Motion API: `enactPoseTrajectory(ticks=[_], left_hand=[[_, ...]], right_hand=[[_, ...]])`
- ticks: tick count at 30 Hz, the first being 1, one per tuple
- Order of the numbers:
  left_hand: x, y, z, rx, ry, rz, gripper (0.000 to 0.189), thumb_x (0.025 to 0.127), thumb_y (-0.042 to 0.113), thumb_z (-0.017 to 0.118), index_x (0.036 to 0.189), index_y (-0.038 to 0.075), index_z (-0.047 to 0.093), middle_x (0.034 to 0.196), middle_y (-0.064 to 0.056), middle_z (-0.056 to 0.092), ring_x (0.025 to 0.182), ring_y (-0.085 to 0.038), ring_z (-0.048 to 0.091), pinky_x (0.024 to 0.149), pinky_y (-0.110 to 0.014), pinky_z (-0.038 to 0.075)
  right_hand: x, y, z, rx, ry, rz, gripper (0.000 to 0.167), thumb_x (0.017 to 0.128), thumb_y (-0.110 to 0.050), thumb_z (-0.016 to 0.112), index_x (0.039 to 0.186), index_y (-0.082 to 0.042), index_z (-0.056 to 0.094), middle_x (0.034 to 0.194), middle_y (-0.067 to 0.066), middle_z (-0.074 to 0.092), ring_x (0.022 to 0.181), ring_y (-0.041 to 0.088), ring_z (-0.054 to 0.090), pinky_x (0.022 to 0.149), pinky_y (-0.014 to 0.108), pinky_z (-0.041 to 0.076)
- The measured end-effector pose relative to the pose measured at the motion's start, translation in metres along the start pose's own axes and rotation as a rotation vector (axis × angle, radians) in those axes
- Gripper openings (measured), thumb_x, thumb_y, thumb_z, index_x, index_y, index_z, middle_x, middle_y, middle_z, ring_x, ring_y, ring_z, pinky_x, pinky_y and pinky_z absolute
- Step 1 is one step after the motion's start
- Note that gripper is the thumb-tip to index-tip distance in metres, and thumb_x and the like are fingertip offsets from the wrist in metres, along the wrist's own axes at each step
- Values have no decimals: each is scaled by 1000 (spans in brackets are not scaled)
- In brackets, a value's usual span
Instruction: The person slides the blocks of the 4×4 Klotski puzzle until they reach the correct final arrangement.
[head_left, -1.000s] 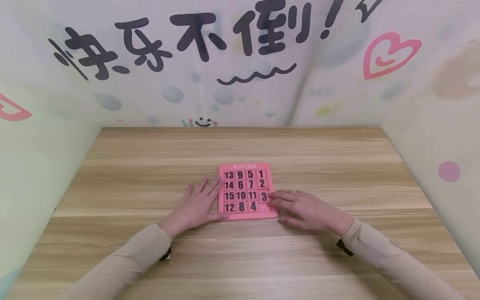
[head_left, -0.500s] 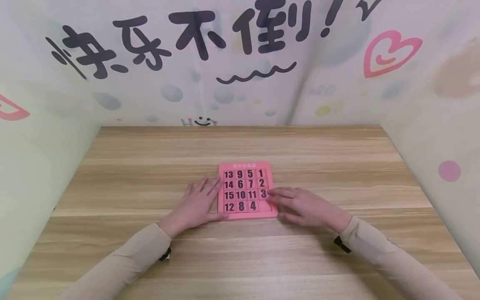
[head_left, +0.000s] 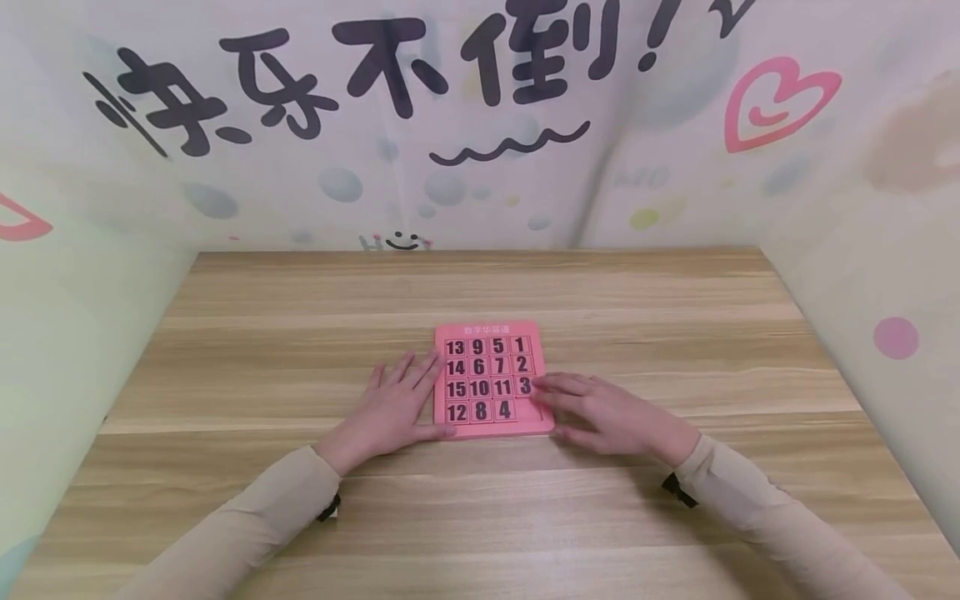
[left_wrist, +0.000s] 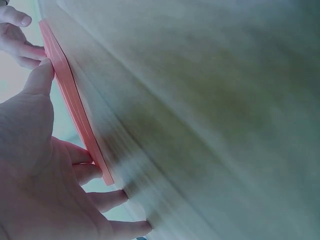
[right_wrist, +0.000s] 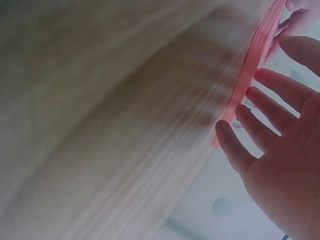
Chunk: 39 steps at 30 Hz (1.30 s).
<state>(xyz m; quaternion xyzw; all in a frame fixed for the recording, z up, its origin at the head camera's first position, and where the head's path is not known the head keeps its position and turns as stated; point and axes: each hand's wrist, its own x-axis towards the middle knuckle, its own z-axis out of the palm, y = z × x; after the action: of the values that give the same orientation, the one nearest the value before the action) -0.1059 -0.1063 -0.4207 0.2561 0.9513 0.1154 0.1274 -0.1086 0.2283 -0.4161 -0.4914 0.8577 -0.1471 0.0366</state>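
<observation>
While splayed left hand [head_left: 385,412] touches pink frame [head_left: 495,430], loosely extended right hand [head_left: 613,415] touches 3 tile [head_left: 523,386].

There are two hands [head_left: 386,412] [head_left: 611,415], one puzzle board [head_left: 495,430], fifteen numbered tiles [head_left: 479,388] and one table [head_left: 480,517].

left hand [head_left: 384,414]: fingers [left_wrist: 109,201] spread | right hand [head_left: 618,417]: fingers nearly straight

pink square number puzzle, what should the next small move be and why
Probably use the right hand to slide the pink square tile marked 4 right into the empty bottom-right slot: it lies directly beside that tile, below pink tile 1, pink tile 2 and pink tile 3, so 4 would continue that column's sequence.
</observation>
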Motion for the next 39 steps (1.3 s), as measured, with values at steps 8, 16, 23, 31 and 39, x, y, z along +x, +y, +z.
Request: enactPoseTrajectory(ticks=[8,16,23,31,39], left_hand=[[0,0,-1,9,2,2,103,83,75,48,155,8,17,160,-8,9,143,-40,10,110,-65,8],[-1,0,0,-1,0,0,102,84,73,49,154,6,18,160,-8,10,143,-40,9,110,-65,7],[-2,0,-1,-1,-2,-1,102,84,73,50,155,7,17,160,-8,10,144,-40,9,110,-65,7],[-1,1,-1,0,-7,-3,102,84,74,48,155,8,16,161,-7,8,144,-39,9,110,-65,7],[-2,0,-1,-5,0,-3,102,84,73,50,155,7,17,160,-7,9,144,-39,10,110,-65,7]], right_hand=[[-1,-3,-1,27,-23,40,58,92,-31,64,140,-3,50,147,16,41,134,33,38,107,50,34],[1,-2,0,16,-2,34,57,91,-30,65,138,-2,51,145,17,44,134,35,38,107,52,34],[5,-2,-4,-20,-26,68,55,92,-31,64,137,-3,52,143,15,48,135,36,37,107,55,32],[6,-4,-8,-3,-28,58,53,92,-30,64,137,-3,52,142,15,48,134,36,38,107,56,32],[11,-8,-7,-5,-15,18,53,92,-29,64,137,-2,52,142,16,48,133,35,39,106,55,34]])
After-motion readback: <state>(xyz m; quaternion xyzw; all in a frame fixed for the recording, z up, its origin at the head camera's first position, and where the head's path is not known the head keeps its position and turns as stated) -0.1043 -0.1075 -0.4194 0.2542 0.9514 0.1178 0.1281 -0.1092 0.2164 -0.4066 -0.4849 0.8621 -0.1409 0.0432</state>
